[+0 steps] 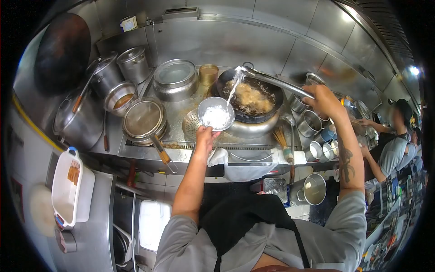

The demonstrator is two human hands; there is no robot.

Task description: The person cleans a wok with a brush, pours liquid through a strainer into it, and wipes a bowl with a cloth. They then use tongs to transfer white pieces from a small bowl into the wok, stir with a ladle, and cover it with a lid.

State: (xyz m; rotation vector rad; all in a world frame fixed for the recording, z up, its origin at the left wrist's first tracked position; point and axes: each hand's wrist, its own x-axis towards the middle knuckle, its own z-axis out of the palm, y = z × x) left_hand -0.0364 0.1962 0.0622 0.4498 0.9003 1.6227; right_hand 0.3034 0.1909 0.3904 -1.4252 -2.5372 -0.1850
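My left hand (207,137) grips the near edge of a small metal bowl (209,102) holding white, powdery or pasty coating (216,116). In my right hand (324,102) is a pair of metal tongs (282,81), their tips over the left part of a black wok (277,90). A long white-coated strip (235,84) hangs from the tips, its lower end close to the bowl's rim. Golden pieces (250,97) sit in bubbling oil in the wok. Beside the bowl, partly behind it, lies a perforated skimmer (190,124).
Left of the wok stand a lidded pot (176,88), a tin can (208,75) and a strainer (144,119). A bamboo brush (282,143) and metal containers (309,123) are to the right. A white tub (81,195) rests at far left. Another person (393,145) works at right.
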